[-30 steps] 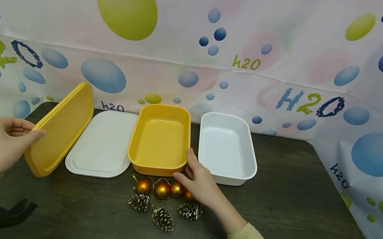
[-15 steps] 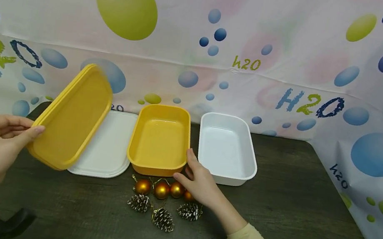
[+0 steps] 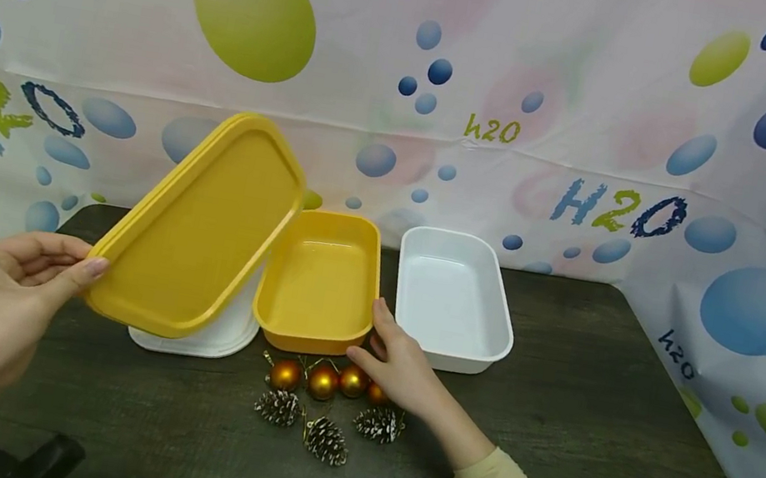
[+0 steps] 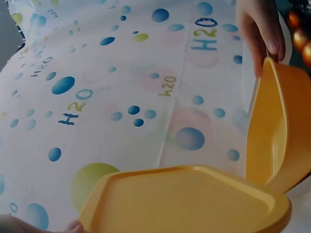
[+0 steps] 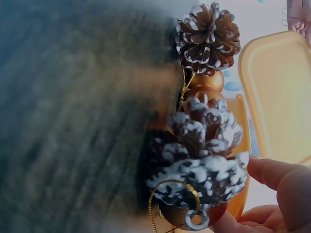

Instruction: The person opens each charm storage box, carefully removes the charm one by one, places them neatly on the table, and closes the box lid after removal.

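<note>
My left hand (image 3: 1, 293) pinches the left edge of a yellow lid (image 3: 202, 230), thumb on its near face. The lid is raised and tilted, overlapping a white lid (image 3: 226, 331) and the left rim of a yellow container (image 3: 322, 284) in the head view. My right hand (image 3: 401, 360) holds that container's near right corner, thumb at the front and index finger along the side. Inside, the yellow container is bare. The left wrist view shows the yellow lid (image 4: 184, 201) close beside the yellow container (image 4: 267, 126).
To the right stands a white container (image 3: 456, 302). Orange-gold baubles (image 3: 322, 383) and snow-tipped pine cones (image 3: 327, 439) lie in front of the yellow container, near my right hand. A patterned curtain (image 3: 370, 42) hangs behind the dark table (image 3: 585, 442).
My left hand has brought the yellow lid rightward and up, turning its broad face more toward the head camera; it now covers much of the white lid. My right hand has stayed put.
</note>
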The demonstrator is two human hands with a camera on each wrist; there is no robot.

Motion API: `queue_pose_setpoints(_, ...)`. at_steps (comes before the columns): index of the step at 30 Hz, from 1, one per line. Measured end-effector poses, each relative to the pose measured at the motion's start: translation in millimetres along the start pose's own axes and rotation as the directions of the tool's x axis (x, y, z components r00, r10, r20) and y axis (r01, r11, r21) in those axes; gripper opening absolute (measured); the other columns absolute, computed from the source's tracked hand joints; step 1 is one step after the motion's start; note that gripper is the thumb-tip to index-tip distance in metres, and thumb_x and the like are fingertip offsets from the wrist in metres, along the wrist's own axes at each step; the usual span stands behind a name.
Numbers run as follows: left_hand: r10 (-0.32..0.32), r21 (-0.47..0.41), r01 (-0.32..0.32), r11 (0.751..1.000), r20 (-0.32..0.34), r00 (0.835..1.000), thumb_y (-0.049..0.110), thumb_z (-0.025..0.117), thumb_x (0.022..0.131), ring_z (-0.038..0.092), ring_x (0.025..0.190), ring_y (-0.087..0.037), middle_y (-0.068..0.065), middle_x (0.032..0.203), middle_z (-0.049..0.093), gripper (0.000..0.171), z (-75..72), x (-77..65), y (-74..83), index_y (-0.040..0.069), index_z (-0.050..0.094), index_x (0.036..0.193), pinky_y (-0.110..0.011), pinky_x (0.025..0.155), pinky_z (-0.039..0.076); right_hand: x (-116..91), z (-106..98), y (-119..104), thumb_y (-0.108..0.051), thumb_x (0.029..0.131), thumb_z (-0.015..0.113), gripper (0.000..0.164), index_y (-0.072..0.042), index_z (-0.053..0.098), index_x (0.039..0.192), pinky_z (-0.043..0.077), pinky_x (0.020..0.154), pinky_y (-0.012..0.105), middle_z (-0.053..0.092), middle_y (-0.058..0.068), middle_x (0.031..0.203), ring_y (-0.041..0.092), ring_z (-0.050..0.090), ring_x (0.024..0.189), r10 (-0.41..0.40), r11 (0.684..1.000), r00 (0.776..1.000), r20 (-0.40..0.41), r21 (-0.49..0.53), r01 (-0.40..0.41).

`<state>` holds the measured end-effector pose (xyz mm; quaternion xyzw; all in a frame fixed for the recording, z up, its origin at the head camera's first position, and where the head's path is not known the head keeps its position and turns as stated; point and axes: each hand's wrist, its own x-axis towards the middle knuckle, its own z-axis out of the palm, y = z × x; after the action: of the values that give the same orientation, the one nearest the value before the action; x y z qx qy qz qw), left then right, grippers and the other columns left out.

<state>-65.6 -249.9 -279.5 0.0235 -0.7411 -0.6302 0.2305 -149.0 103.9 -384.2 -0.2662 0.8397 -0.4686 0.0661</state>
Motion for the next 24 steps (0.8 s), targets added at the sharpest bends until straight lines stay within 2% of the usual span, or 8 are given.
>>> queue_pose_setpoints(2, -0.007, -0.173, 0.014, 0.985, 0.040, 0.999, -0.005, 0.065, 0.086, 0.066, 0.080, -0.007, -0.002, 0.088, 0.067, 0.009, 1.7, -0.4, -2.4, 0.001, 0.066, 0.093, -0.014, 0.069, 0.052, 0, -1, 0, -0.023, 0.094, 0.062, 0.077, 0.004, 0.014, 0.149, 0.042, 0.098, 0.034, 0.008, 0.020, 0.156, 0.027, 0.021, 0.140, -0.001, 1.000, 1.000, -0.004, -0.029, 0.001)
queue_pose_setpoints(3, -0.010, -0.225, 0.024, 0.974, 0.062, 0.998, -0.006, 0.064, 0.087, 0.066, 0.081, -0.008, -0.003, 0.088, 0.068, 0.010, 2.8, -0.7, -3.6, 0.001, 0.067, 0.093, -0.015, 0.070, 0.052, 1, -1, -1, -0.025, 0.094, 0.062, 0.077, 0.004, 0.016, 0.149, 0.041, 0.100, 0.035, 0.009, 0.020, 0.156, 0.028, 0.022, 0.140, -0.001, 0.999, 1.000, -0.010, -0.052, 0.001)
queue_pose_setpoints(7, -0.019, -0.353, 0.075, 0.933, 0.159, 0.987, -0.008, 0.060, 0.089, 0.067, 0.084, -0.012, -0.006, 0.090, 0.070, 0.013, 9.9, -2.6, -9.6, 0.000, 0.067, 0.096, -0.019, 0.072, 0.054, 1, -2, -2, -0.029, 0.094, 0.062, 0.076, 0.003, 0.019, 0.148, 0.032, 0.107, 0.044, 0.012, 0.020, 0.155, 0.031, 0.020, 0.140, 0.005, 0.991, 1.000, -0.027, -0.132, -0.009)
queue_pose_setpoints(10, -0.009, -0.382, 0.087, 0.920, 0.201, 0.980, -0.009, 0.058, 0.089, 0.067, 0.083, -0.013, -0.007, 0.090, 0.069, 0.014, 18.6, -4.2, -13.2, -0.001, 0.067, 0.097, -0.020, 0.072, 0.054, 2, -2, -4, -0.031, 0.094, 0.062, 0.076, 0.003, 0.020, 0.149, 0.026, 0.110, 0.048, 0.013, 0.019, 0.155, 0.032, 0.020, 0.140, 0.010, 0.986, 0.999, -0.031, -0.164, -0.015)
queue_pose_setpoints(16, 0.005, -0.439, 0.113, 0.892, 0.260, 0.966, -0.009, 0.057, 0.090, 0.068, 0.086, -0.015, -0.009, 0.091, 0.068, 0.012, 37.0, -5.0, -17.7, -0.003, 0.065, 0.097, -0.024, 0.075, 0.054, 0, -1, -10, -0.030, 0.094, 0.062, 0.075, 0.000, 0.022, 0.149, 0.024, 0.111, 0.047, 0.014, 0.016, 0.156, 0.029, 0.019, 0.141, 0.005, 0.984, 0.999, -0.037, -0.176, -0.011)
queue_pose_setpoints(20, -0.018, -0.479, 0.155, 0.864, 0.279, 0.960, -0.010, 0.056, 0.091, 0.067, 0.085, -0.016, -0.009, 0.090, 0.067, 0.012, 46.7, -6.6, -22.3, -0.003, 0.065, 0.096, -0.025, 0.076, 0.054, 0, -1, -16, -0.030, 0.094, 0.061, 0.070, -0.003, 0.027, 0.149, 0.027, 0.110, 0.046, 0.015, 0.012, 0.157, 0.027, 0.021, 0.140, -0.017, 0.985, 0.999, -0.033, -0.172, 0.011)
queue_pose_setpoints(24, -0.028, -0.518, 0.184, 0.835, 0.294, 0.955, -0.010, 0.054, 0.092, 0.067, 0.084, -0.016, -0.009, 0.089, 0.067, 0.013, 54.3, -6.8, -26.1, -0.003, 0.065, 0.095, -0.025, 0.075, 0.055, -1, -1, -20, -0.025, 0.094, 0.062, 0.063, -0.005, 0.034, 0.147, 0.031, 0.108, 0.048, 0.020, 0.009, 0.156, 0.027, 0.026, 0.139, -0.073, 0.984, 0.996, -0.050, -0.166, 0.064)
